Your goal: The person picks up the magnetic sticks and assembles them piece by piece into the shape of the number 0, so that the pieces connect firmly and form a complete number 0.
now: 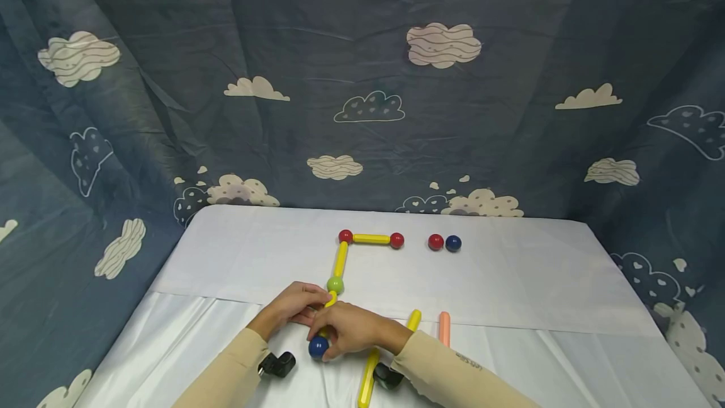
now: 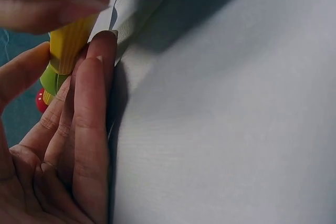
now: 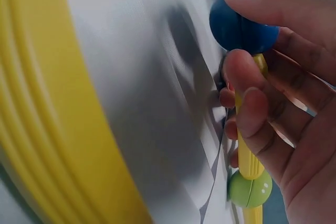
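The right hand (image 1: 351, 327) comes in low over the tabletop (image 1: 538, 282), its back turned upward and its fingers bent. Its grip is closed to the width of one blue ball (image 1: 318, 348), which sits between the thumb and the curled fingers, at the near side of the hand. The left hand (image 1: 297, 303) is just beside it; there the grip is narrow, and it pinches the held yellow rod (image 3: 248, 153) between rather straight fingers. This rod lies between the blue ball and the green ball (image 1: 335, 285), which is just beyond the left fingertips.

The right fingers cover part of the rod, so I cannot tell whether the blue ball is fully joined to it. In the left wrist view the blue ball is cut off by the upper edge.

Beyond both grips, another yellow rod (image 1: 341, 260) goes from the green ball to a red ball (image 1: 345, 237); from there a far yellow rod (image 1: 370, 239) leads rightward to a second red ball (image 1: 397, 240). Farther right lie a loose red ball (image 1: 435, 242) and a loose blue ball (image 1: 453, 243), side by side. To the right of the right grip, the sleeve (image 1: 453, 370) partly covers an orange rod (image 1: 444, 328).
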Action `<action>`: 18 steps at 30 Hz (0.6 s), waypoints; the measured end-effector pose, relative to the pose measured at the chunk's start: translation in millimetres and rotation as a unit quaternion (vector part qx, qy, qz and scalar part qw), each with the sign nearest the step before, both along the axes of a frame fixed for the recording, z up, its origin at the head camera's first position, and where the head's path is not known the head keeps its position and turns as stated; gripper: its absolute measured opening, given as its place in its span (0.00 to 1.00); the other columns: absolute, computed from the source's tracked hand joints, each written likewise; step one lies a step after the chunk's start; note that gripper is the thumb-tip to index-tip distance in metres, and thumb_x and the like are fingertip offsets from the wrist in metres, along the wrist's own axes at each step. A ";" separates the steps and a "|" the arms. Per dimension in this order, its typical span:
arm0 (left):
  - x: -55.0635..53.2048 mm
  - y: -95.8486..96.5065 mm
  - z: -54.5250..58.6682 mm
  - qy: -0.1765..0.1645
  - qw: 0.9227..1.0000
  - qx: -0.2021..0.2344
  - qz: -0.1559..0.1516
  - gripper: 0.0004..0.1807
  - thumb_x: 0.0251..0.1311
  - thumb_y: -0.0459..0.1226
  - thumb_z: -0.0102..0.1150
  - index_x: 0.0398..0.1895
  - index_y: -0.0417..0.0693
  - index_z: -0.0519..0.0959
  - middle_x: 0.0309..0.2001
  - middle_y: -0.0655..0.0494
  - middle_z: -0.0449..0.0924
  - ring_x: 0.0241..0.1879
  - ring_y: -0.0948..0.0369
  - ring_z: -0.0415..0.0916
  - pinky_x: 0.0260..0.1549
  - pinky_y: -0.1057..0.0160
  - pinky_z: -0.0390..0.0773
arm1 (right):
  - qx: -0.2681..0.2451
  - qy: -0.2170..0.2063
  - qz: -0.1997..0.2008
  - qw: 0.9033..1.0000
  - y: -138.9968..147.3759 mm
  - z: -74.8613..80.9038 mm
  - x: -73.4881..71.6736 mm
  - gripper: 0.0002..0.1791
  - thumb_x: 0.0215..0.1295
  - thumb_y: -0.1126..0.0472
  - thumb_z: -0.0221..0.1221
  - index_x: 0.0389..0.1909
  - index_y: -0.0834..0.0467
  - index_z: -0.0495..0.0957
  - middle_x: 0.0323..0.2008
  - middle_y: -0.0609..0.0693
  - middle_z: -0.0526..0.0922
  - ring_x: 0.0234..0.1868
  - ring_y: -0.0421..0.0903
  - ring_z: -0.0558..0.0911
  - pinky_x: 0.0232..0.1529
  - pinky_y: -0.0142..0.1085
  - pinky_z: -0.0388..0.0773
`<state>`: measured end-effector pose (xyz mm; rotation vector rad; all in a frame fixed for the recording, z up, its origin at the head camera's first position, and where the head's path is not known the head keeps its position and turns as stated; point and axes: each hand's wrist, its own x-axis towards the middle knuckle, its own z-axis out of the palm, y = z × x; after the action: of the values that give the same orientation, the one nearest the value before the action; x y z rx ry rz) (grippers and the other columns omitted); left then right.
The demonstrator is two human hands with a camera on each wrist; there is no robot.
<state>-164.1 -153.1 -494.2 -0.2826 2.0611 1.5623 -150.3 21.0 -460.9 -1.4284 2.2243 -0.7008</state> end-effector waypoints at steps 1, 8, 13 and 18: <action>-0.2 -0.1 -0.2 0.001 1.000 0.000 0.000 0.15 0.59 0.42 0.63 0.43 0.41 0.82 0.27 0.56 0.81 0.18 0.68 0.76 0.19 0.70 0.78 | 0.003 0.002 0.001 1.000 -0.2 -0.2 -0.1 0.20 0.49 0.61 0.74 0.45 0.54 0.83 0.28 0.35 0.74 0.25 0.28 0.70 0.32 0.21 0.68; 1.1 -0.2 -0.4 0.012 1.000 -0.003 -0.009 0.16 0.59 0.42 0.63 0.43 0.40 0.82 0.27 0.55 0.81 0.16 0.68 0.74 0.19 0.70 0.78 | 0.026 0.014 0.005 1.000 -1.5 -1.3 1.2 0.19 0.47 0.61 0.74 0.43 0.53 0.84 0.25 0.35 0.74 0.25 0.28 0.69 0.30 0.20 0.66; 2.6 0.0 1.6 0.018 1.000 -0.007 -0.014 0.14 0.59 0.41 0.63 0.42 0.39 0.82 0.27 0.55 0.81 0.15 0.69 0.74 0.19 0.70 0.77 | 0.032 0.014 0.003 0.999 -1.2 -2.0 1.8 0.19 0.47 0.61 0.74 0.43 0.53 0.84 0.26 0.35 0.74 0.26 0.29 0.69 0.30 0.20 0.67; 2.7 0.8 2.3 0.015 1.000 -0.005 -0.012 0.13 0.59 0.40 0.63 0.40 0.40 0.83 0.26 0.55 0.80 0.15 0.69 0.73 0.18 0.71 0.76 | 0.039 0.014 0.005 0.999 -1.3 -3.4 1.0 0.19 0.48 0.61 0.74 0.43 0.52 0.84 0.28 0.34 0.74 0.26 0.29 0.69 0.30 0.20 0.67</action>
<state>-161.4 -152.4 -491.9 -0.2382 2.0877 1.5512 -149.3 19.7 -464.4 -1.4193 2.2372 -0.5886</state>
